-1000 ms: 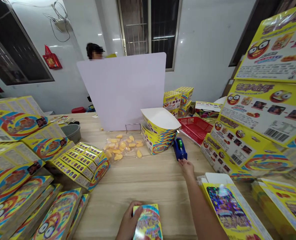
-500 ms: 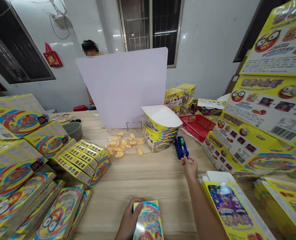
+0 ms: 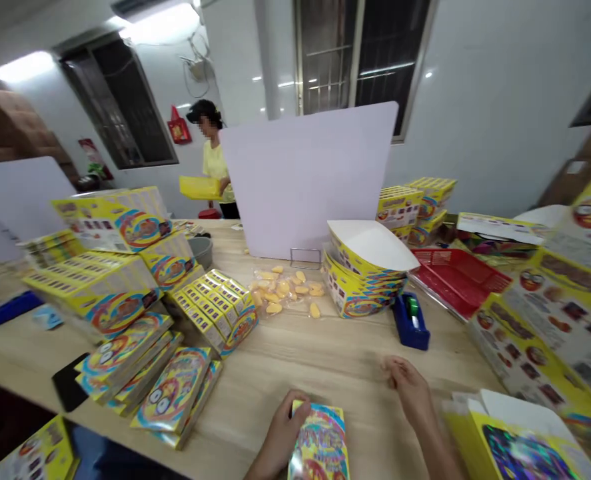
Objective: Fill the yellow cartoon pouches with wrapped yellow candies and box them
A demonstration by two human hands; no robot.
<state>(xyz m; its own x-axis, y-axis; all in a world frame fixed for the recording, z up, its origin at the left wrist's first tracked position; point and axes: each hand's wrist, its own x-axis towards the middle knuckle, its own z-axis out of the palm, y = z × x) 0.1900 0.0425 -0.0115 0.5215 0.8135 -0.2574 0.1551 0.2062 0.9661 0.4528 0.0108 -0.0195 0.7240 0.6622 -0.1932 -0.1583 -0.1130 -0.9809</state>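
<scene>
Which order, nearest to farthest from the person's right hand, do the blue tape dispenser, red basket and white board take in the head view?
From the right hand:
1. Blue tape dispenser, just beyond the hand.
2. Red basket, farther back, to the right.
3. White board, upright, farthest back, to the left.

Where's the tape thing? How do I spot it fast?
Find the big white board standing on the table. Right of its foot is a stack of yellow trays; the tape dispenser sits beside that stack, before the red basket. It is the only solid dark blue thing there, with a green roll inside.
</scene>
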